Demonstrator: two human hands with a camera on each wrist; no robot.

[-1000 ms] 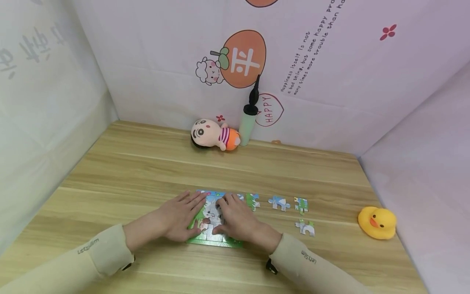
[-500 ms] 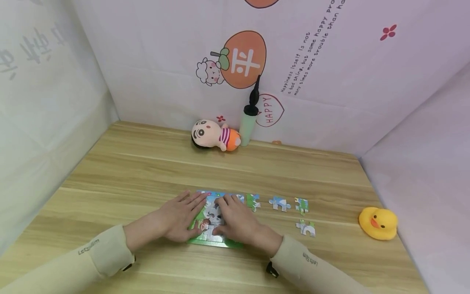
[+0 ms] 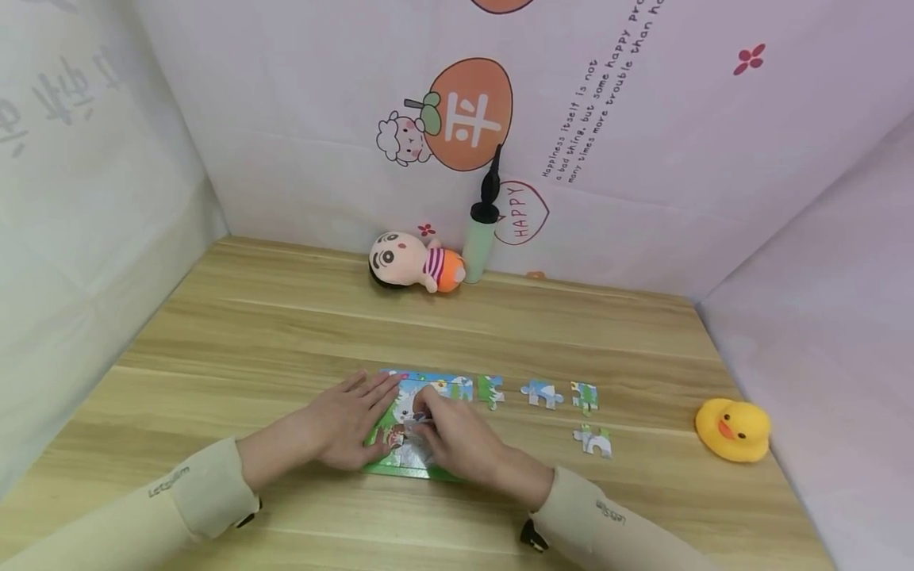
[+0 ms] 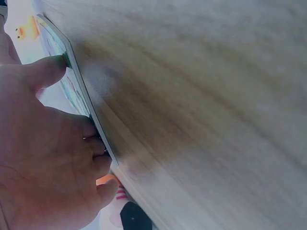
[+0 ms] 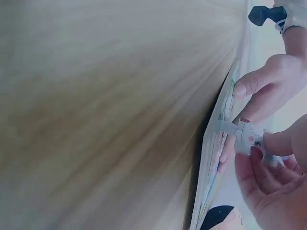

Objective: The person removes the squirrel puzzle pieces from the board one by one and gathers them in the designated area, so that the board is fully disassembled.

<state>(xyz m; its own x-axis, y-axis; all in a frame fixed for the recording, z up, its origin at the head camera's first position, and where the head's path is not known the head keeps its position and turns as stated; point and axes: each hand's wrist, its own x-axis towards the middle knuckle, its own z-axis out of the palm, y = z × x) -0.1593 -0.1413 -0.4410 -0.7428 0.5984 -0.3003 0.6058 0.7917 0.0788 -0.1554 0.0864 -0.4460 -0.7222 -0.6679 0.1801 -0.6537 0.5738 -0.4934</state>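
With our right hand (image 3: 464, 440) we pinch a pale grey puzzle piece (image 5: 245, 139) between thumb and fingers, tipped up over the puzzle board (image 3: 428, 376); we can't tell whether its lower end touches. It should be light and stiff, likely card, so we judge it best held gently by its edges, sparing the narrow tabs from bending. Our left hand (image 3: 343, 426) lies with straightened fingers along the board's left side, which should steady it, while four loose pieces (image 3: 543, 395) sit on the table (image 3: 286, 333) to its right.

The head view is bright; wrist views blur the tabletop (image 4: 206, 120).
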